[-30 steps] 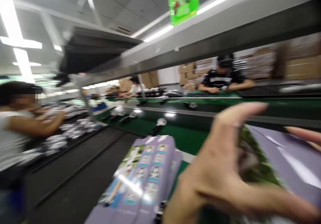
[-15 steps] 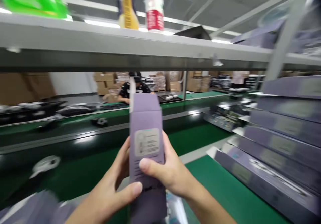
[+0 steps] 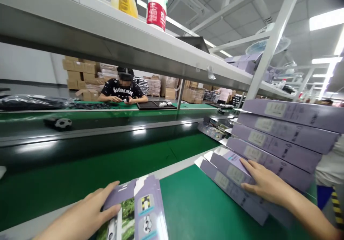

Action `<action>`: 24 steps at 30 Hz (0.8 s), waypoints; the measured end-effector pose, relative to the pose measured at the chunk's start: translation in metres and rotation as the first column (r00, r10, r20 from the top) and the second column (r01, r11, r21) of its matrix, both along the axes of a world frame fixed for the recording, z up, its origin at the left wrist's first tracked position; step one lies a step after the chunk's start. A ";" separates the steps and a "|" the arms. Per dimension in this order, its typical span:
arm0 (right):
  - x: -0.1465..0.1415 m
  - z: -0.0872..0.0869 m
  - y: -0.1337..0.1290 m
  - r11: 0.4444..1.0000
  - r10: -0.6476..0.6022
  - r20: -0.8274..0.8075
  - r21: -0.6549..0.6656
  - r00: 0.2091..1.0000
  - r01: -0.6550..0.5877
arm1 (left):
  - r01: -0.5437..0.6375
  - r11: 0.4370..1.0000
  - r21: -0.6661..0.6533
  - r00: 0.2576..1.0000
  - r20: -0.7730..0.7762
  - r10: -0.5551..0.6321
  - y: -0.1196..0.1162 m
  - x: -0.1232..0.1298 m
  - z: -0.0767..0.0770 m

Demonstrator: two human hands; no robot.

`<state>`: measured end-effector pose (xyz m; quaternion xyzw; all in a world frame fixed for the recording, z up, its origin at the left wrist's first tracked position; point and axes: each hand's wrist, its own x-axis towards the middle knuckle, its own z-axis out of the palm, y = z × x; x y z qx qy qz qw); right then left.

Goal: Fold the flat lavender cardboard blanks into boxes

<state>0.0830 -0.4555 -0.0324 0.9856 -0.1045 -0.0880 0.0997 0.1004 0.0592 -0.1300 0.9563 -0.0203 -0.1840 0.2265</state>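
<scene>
My left hand (image 3: 88,211) is at the left edge of printed purple cartons (image 3: 158,211), which look folded flat and layered. Its thumb and fingers are curled on the top one, which shows a football picture. To the right, my right hand (image 3: 266,182) grips a purple box (image 3: 233,173), fingers over its top and thumb on its labelled side. That box lies on its side at the near end of a leaning row of similar purple boxes (image 3: 271,139), against another low purple box (image 3: 220,180).
A green conveyor belt (image 3: 150,154) runs across behind my hands; a black item with a football pattern (image 3: 63,122) rests beyond it. Overhead is a grey shelf (image 3: 107,35) with a red-labelled bottle (image 3: 157,8). A co-worker (image 3: 125,89) sits opposite, holding a small dark item.
Both hands held one upright purple box in front of me. Now my left hand has moved down to the flat cartons, and my right hand has a box at the row. The view has turned right.
</scene>
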 end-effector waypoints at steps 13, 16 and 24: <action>0.062 -0.027 0.059 0.960 0.255 0.252 -0.182 0.934 -0.213 | 0.045 0.998 0.037 0.990 0.131 -0.050 0.008 0.010 -0.021; 0.067 -0.030 0.070 0.932 0.334 0.282 -0.245 0.899 -0.269 | 0.040 0.997 -0.063 0.969 0.247 -0.023 0.016 0.017 -0.042; 0.090 -0.035 0.094 0.905 0.379 0.095 -0.246 0.920 -0.347 | 0.037 0.988 -0.149 0.945 0.326 0.014 0.019 0.018 -0.054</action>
